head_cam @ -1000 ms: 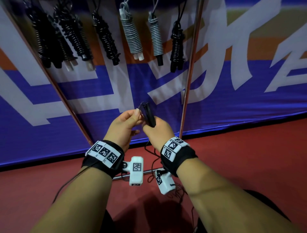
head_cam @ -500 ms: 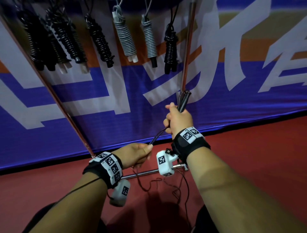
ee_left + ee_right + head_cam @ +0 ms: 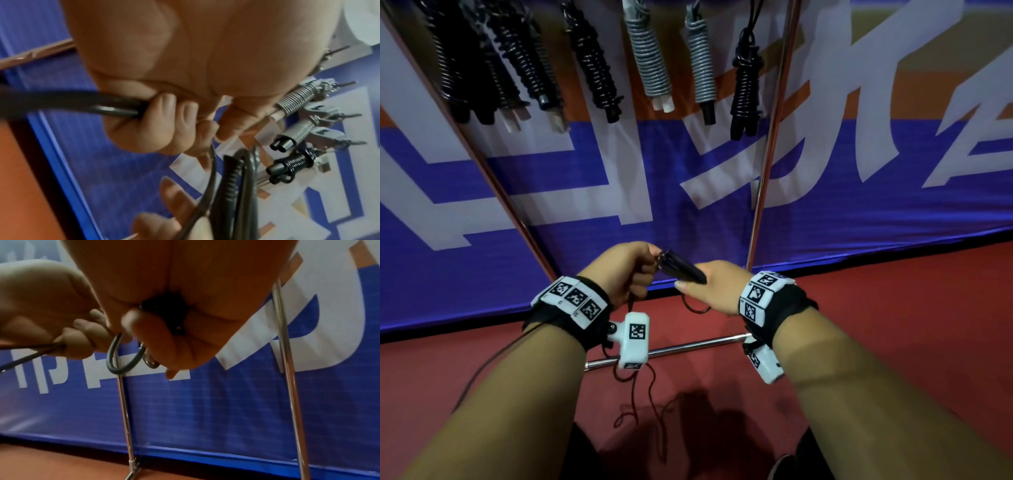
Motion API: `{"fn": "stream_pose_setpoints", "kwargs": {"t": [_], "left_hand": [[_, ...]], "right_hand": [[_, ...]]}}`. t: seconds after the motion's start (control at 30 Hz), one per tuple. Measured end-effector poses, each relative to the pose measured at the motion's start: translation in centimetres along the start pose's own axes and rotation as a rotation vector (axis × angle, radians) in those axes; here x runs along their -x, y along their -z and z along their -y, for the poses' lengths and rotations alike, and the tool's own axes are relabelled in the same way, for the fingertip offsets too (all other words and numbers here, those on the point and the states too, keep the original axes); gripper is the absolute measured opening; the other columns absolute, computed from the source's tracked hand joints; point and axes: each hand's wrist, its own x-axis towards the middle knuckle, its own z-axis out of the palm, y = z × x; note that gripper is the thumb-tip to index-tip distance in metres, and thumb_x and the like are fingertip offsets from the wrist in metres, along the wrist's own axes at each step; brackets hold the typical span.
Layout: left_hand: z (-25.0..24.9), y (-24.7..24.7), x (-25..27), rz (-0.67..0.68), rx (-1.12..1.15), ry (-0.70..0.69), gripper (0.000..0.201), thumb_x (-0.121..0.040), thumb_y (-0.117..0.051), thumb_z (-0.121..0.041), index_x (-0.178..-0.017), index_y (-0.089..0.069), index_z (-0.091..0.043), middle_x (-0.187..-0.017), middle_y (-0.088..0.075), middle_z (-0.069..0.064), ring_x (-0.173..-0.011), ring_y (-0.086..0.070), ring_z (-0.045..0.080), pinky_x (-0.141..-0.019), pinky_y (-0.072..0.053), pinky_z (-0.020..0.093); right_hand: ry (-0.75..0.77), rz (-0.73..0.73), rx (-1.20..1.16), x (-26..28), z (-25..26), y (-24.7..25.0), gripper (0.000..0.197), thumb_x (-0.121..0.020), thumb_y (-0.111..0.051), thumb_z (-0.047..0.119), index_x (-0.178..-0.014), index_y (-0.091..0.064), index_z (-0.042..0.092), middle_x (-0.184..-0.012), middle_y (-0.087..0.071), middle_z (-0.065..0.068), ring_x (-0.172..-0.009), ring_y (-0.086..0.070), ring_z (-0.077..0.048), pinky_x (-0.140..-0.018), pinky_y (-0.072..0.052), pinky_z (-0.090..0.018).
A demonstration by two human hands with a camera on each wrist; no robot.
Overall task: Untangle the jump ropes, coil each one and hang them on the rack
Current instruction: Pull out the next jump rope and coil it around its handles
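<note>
Nearest the camera, loose loops of the black cord (image 3: 643, 404) are seen trailing on the red floor (image 3: 893, 308) between the forearms; above them the cord is gripped by the left hand (image 3: 619, 270), whose fingers (image 3: 164, 112) are curled tightly round it; just beside it, the pair of black handles (image 3: 681, 269) of the same jump rope is clasped in the right hand (image 3: 717, 284), fingers wrapped round them, the handles being pointed toward the left hand; a short loop of cord is left hanging under the right fist. Behind the hands the chrome rack (image 3: 767, 164) is stood on the floor, its foot bar lying low beneath the wrists; farther up, coiled ropes (image 3: 650, 65), black and grey, are hung in a row from it; behind all, a blue and white banner (image 3: 859, 219) is stretched.
</note>
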Motion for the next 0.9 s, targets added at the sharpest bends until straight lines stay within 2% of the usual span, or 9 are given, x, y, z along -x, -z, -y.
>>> {"fn": "stream_pose_setpoints", "kwargs": {"t": [0.17, 0.27, 0.37, 0.4, 0.5, 0.57, 0.67, 0.8, 0.9], "left_hand": [[-0.4, -0.3, -0.1, -0.032, -0.248, -0.163, 0.038, -0.108, -0.052, -0.038, -0.096, -0.075, -0.01, -0.061, -0.045, -0.001, -0.048, -0.033, 0.011, -0.044, -0.027, 0.023], [-0.2, -0.9, 0.3, -0.013, -0.49, -0.3, 0.027, -0.107, -0.056, -0.028, -0.098, -0.078, -0.014, -0.057, -0.051, -0.004, -0.054, -0.045, 0.012, -0.049, -0.036, 0.021], [-0.3, -1.5, 1.2, 0.077, -0.611, -0.387, 0.019, -0.106, -0.057, -0.016, -0.1, -0.075, -0.015, -0.062, -0.062, 0.001, -0.059, -0.053, 0.012, -0.061, -0.043, 0.022], [-0.5, -1.8, 1.5, 0.099, -0.616, -0.387, 0.019, -0.106, -0.057, -0.015, -0.102, -0.075, -0.015, -0.065, -0.064, 0.005, -0.061, -0.055, 0.014, -0.063, -0.045, 0.024], [-0.7, -2.5, 2.3, 0.18, -0.564, -0.356, 0.015, -0.107, -0.055, -0.01, -0.113, -0.069, -0.008, -0.076, -0.071, 0.015, -0.051, -0.05, 0.012, -0.05, -0.04, 0.019], [-0.3, -2.7, 2.3, 0.242, -0.559, -0.325, 0.012, -0.106, -0.057, -0.01, -0.117, -0.061, -0.006, -0.085, -0.076, 0.018, -0.047, -0.042, 0.013, -0.044, -0.034, 0.022], [0.7, -2.3, 1.8, 0.331, -0.656, -0.204, 0.018, -0.108, -0.057, -0.019, -0.116, -0.057, -0.003, -0.084, -0.077, 0.014, -0.048, -0.05, 0.018, -0.047, -0.042, 0.028], [2.8, -2.1, 1.0, 0.319, -0.804, -0.035, 0.021, -0.111, -0.049, -0.02, -0.111, -0.064, -0.006, -0.074, -0.067, 0.008, -0.064, -0.069, 0.019, -0.064, -0.061, 0.035], [4.1, -2.0, 0.3, 0.249, -0.775, 0.048, 0.023, -0.111, -0.043, -0.015, -0.114, -0.064, -0.005, -0.078, -0.065, 0.01, -0.076, -0.074, 0.028, -0.065, -0.061, 0.036]], "right_hand": [[0.06, 0.274, 0.125, -0.2, 0.4, -1.5, 0.017, -0.103, -0.067, 0.041, -0.097, -0.069, 0.026, -0.085, -0.08, 0.009, -0.08, -0.07, -0.01, -0.077, -0.051, -0.028], [0.033, 0.344, 0.224, -0.5, 0.7, -2.9, 0.013, -0.104, -0.064, 0.036, -0.101, -0.062, 0.023, -0.081, -0.08, 0.003, -0.08, -0.074, -0.014, -0.082, -0.058, -0.033], [-0.171, 0.318, 0.225, -0.5, 0.7, -3.3, 0.017, -0.1, -0.06, 0.028, -0.109, -0.057, 0.013, -0.081, -0.079, -0.01, -0.066, -0.077, -0.026, -0.073, -0.065, -0.045], [-0.242, 0.327, 0.19, -0.4, 0.5, -3.1, 0.015, -0.098, -0.057, 0.025, -0.105, -0.057, 0.012, -0.074, -0.078, -0.009, -0.06, -0.075, -0.025, -0.068, -0.065, -0.044], [-0.376, 0.227, 0.053, -0.4, 0.1, -1.7, 0.019, -0.094, -0.056, 0.022, -0.087, -0.067, 0.008, -0.058, -0.071, -0.004, -0.045, -0.064, -0.021, -0.053, -0.054, -0.029], [-0.467, 0.109, -0.133, -0.3, 0.1, -0.6, 0.023, -0.096, -0.063, 0.026, -0.086, -0.071, 0.007, -0.054, -0.066, -0.004, -0.038, -0.056, -0.018, -0.045, -0.044, -0.02], [-0.582, -0.004, -0.463, -0.1, 0.2, 0.9, 0.023, -0.102, -0.067, 0.023, -0.088, -0.068, 0.005, -0.046, -0.057, -0.003, -0.03, -0.042, -0.014, -0.037, -0.029, -0.014], [-0.512, 0.043, -0.779, -0.2, 0.5, 0.8, 0.008, -0.101, -0.061, 0.002, -0.093, -0.064, 0.001, -0.06, -0.06, -0.008, -0.042, -0.041, -0.012, -0.035, -0.024, -0.019], [-0.388, 0.147, -0.936, 0.2, 0.8, 0.2, 0.016, -0.099, -0.056, -0.007, -0.089, -0.055, 0.005, -0.069, -0.056, -0.01, -0.049, -0.04, -0.01, -0.036, -0.021, -0.02]]}}
